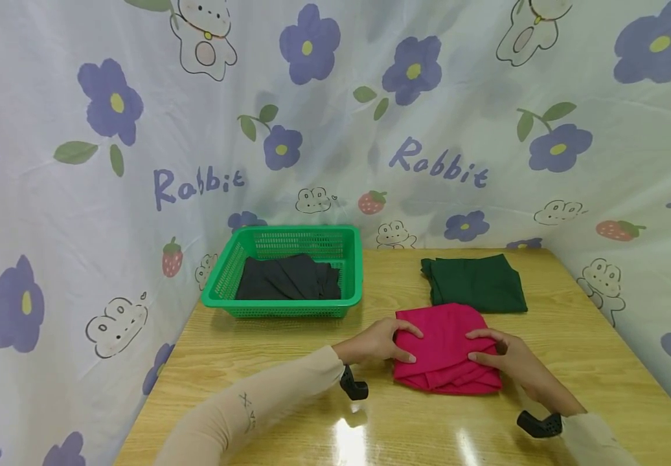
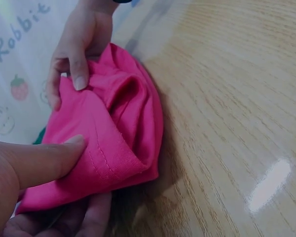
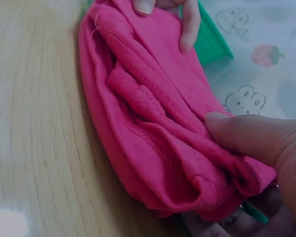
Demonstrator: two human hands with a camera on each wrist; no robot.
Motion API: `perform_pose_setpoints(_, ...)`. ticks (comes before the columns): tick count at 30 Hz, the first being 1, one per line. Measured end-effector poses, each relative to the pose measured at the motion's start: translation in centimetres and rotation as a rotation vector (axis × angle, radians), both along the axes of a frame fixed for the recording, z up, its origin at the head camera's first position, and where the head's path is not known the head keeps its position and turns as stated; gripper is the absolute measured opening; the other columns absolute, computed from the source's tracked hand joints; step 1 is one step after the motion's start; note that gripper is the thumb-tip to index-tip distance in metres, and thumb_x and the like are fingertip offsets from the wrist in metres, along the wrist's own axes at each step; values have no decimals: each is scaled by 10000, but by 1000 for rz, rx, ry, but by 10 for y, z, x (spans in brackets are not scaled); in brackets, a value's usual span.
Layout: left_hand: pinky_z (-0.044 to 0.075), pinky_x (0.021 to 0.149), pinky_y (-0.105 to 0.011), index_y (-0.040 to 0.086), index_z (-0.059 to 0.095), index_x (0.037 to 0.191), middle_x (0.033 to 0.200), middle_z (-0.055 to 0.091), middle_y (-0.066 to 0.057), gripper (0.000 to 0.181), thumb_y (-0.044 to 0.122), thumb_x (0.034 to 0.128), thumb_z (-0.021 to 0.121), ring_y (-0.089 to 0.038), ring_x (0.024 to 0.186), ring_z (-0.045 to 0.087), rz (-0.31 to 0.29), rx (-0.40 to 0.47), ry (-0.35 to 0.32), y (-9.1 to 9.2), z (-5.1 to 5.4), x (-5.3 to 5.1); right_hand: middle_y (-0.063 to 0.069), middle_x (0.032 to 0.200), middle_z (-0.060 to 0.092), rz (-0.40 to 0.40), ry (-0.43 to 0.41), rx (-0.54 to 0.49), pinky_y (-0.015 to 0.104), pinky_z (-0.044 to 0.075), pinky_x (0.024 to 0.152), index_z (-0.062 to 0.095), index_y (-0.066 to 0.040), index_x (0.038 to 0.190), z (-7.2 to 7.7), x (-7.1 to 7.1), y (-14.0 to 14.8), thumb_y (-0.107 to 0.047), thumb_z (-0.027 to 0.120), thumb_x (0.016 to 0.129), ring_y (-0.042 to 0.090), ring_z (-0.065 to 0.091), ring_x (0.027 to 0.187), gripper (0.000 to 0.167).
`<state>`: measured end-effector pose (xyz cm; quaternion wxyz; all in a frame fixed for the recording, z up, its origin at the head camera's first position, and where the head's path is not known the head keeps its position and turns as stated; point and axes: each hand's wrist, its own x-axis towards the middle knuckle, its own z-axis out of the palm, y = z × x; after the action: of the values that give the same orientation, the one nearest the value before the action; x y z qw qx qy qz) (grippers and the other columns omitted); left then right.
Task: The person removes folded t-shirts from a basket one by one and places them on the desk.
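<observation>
Wooden tabletop (image 1: pixel 594 362) leaves room right of the pink cloth (image 1: pixel 440 346), whose side edges left hand (image 1: pixel 381 340) and right hand (image 1: pixel 519 366) pinch between thumbs and fingers, green cloth (image 1: pixel 478 283) just behind it.

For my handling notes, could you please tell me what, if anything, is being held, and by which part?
The folded pink cloth: the left hand grips its left side, the right hand its right side.

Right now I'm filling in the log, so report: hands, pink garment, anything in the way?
Left hand, right hand: pinching pink garment at opposite sides. Garment folded, near-edge layers uneven. Folded dark green cloth close behind; nothing seen blocking.
</observation>
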<state>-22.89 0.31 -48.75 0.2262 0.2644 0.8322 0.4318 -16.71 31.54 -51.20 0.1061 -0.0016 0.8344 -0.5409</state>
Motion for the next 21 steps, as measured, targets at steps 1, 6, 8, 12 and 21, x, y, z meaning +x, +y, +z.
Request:
perform_pose_setpoints(1,479,910,-238,200,751,1201,1258,616,26,410,114,825,888,-136,1177,507,-1,1,-2,0,0,0,156,1456,511,-1,-1,-3,312,497,883,647,-104,1371,-1,0,0,-310,825,898,301,472,1233,546)
perform_pose_setpoints(6,474,938,-253,200,749,1215,1285,616,31,408,140,834,884,-141,1202,511,-16,-13,6,-1,-4,-2,157,1355,565,-1,-17,-11,313,503,791,638,-102,1381,-3,0,1,-292,824,900,267,499,1105,549)
perform_pose_setpoints(8,472,945,-257,209,747,1221,1293,614,38,408,160,840,883,-137,1205,513,-23,-28,13,-2,-6,-4,153,1316,579,-1,-27,-4,312,497,758,640,-106,1380,-3,0,1,-293,826,898,256,503,1057,549)
perform_pose_setpoints(12,477,900,-246,223,745,1222,1273,602,53,400,178,847,878,-117,1154,503,-27,-43,-1,-4,-12,-7,148,1330,569,5,-39,24,314,492,741,648,-126,1379,-4,0,2,-317,828,894,250,501,1033,552)
perform_pose_setpoints(21,515,707,-239,189,742,1228,1199,579,34,399,136,853,867,-114,978,526,-31,3,-78,-5,-14,-8,166,1369,564,25,-53,19,316,511,771,639,-111,1388,-3,0,6,-304,821,902,247,520,1044,554)
